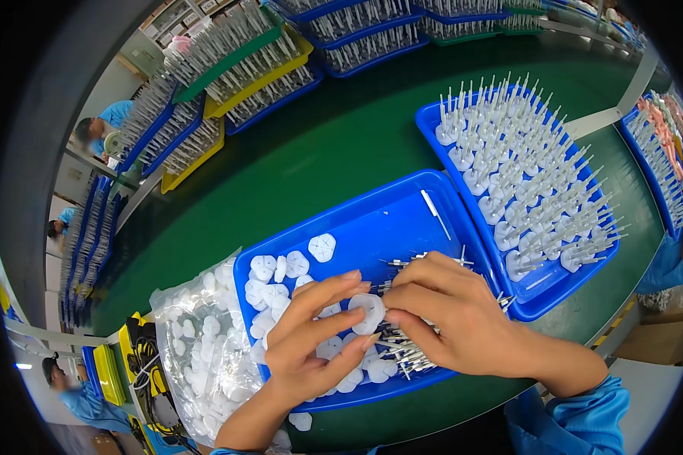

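My left hand [311, 345] curves over the near blue tray [341, 216], its thumb and fingers holding a round white disc [367, 313] between their tips, above the tray. My right hand [459, 315] bends in over the tray's right part, fingertips drawn together at the disc's edge; I cannot tell what they pinch there. Under my hands, inside the tray, loose white discs [262, 296] gather toward its left end and thin metal pins [410, 355] heap toward its right; two slim white rods [435, 214] lie by its far right corner. Left of the tray sits a clear plastic bag [205, 349] of white pieces. Just right of it, a second blue tray [535, 309] carries rows of upright pins on white bases [520, 182]. Well beyond the near tray stand stacked trays [269, 82], similarly filled.
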`<state>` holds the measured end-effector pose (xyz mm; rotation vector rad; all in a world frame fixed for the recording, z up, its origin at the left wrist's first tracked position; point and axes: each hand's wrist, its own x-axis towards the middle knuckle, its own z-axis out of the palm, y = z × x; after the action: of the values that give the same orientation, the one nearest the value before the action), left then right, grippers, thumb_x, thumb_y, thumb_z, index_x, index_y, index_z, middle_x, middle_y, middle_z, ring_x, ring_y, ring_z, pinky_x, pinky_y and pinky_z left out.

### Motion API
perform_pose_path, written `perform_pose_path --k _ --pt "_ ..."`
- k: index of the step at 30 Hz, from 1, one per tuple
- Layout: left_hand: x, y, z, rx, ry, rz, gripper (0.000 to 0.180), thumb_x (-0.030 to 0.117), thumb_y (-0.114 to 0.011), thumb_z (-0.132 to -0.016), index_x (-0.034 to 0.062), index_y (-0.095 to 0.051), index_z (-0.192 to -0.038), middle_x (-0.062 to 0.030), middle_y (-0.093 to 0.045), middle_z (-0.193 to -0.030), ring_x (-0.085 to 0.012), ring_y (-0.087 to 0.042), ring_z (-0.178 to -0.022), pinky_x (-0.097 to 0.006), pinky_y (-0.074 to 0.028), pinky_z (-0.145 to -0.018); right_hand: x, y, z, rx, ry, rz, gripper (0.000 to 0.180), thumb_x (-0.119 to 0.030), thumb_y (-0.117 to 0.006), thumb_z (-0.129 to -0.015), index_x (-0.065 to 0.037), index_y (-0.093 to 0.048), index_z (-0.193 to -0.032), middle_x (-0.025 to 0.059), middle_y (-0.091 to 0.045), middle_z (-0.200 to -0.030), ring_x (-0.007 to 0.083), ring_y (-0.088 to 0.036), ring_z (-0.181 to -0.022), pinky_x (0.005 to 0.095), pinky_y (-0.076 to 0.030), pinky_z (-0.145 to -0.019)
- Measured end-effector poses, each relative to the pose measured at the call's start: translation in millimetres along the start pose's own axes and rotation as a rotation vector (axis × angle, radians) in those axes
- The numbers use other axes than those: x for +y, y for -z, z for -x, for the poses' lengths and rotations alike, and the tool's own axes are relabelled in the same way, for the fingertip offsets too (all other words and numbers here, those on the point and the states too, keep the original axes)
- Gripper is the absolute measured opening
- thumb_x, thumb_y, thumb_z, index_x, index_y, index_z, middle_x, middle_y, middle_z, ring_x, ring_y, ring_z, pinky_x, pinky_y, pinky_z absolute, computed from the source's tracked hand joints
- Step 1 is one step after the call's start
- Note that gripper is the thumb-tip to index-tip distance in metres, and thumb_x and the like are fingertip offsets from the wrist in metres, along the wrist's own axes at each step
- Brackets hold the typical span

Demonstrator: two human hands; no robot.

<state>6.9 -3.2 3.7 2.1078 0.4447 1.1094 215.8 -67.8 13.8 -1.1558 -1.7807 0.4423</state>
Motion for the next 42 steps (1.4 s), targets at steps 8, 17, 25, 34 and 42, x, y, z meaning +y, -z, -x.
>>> perform_pose_path --k 8,17,25,34,42 --pt "5 3 -3 -0.110 -0.183 -0.292 0.040 0.002 -0.084 -0.072 0.0028 -0.070 -0.109 -0.0257 -0.063 -0.127 -0.0310 -0.068 -0.101 -0.039 -0.048 -0.080 0 -2 2 0.016 -0.004 -0.067 0.013 0.002 -0.069 -0.080 0.001 -0.064 -0.091 0.0120 -0.057 -0.089 0.0310 -0.061 -0.077 0.0397 -0.050 -0.066" --pt "3 1 -3 -0.139 -0.164 -0.276 0.043 0.003 -0.077 -0.082 -0.0064 -0.062 -0.121 -0.0303 -0.058 -0.129 -0.0423 -0.068 -0.105 -0.046 -0.057 -0.088 0 -3 2 0.035 0.052 -0.058 0.015 0.004 -0.070 -0.078 0.002 -0.064 -0.092 0.0130 -0.058 -0.088 0.0309 -0.061 -0.077 0.0398 -0.051 -0.065" --pt "5 -6 0 0.318 0.285 0.239 0.017 0.000 -0.062 -0.096 -0.0093 -0.064 -0.110 -0.0229 -0.063 -0.122 -0.0233 -0.070 -0.099 -0.032 -0.059 -0.082 22 22 -15 -0.197 -0.058 0.526 0.019 0.004 -0.062 -0.072 0.004 -0.061 -0.092 0.0189 -0.063 -0.084 0.0347 -0.063 -0.082 0.0430 -0.052 -0.073" --pt "2 4 -7 0.094 0.610 0.319 0.026 0.010 -0.055 -0.103 -0.0090 -0.063 -0.119 -0.0197 -0.062 -0.128 -0.0223 -0.068 -0.097 -0.033 -0.059 -0.078 33 17 -13 -0.208 -0.062 0.607 0.017 0.004 -0.064 -0.075 0.002 -0.061 -0.092 0.0161 -0.060 -0.088 0.0314 -0.064 -0.080 0.0402 -0.050 -0.070" --pt "3 2 -2 0.140 0.726 0.794 0.017 0.009 -0.061 -0.099 -0.0043 -0.061 -0.109 -0.0294 -0.056 -0.133 -0.0288 -0.064 -0.112 -0.046 -0.060 -0.088 -1 13 -7 -0.119 -0.097 -0.194 0.010 -0.003 -0.064 -0.091 0.002 -0.062 -0.100 0.0165 -0.055 -0.093 0.0368 -0.060 -0.077 0.0434 -0.048 -0.069"
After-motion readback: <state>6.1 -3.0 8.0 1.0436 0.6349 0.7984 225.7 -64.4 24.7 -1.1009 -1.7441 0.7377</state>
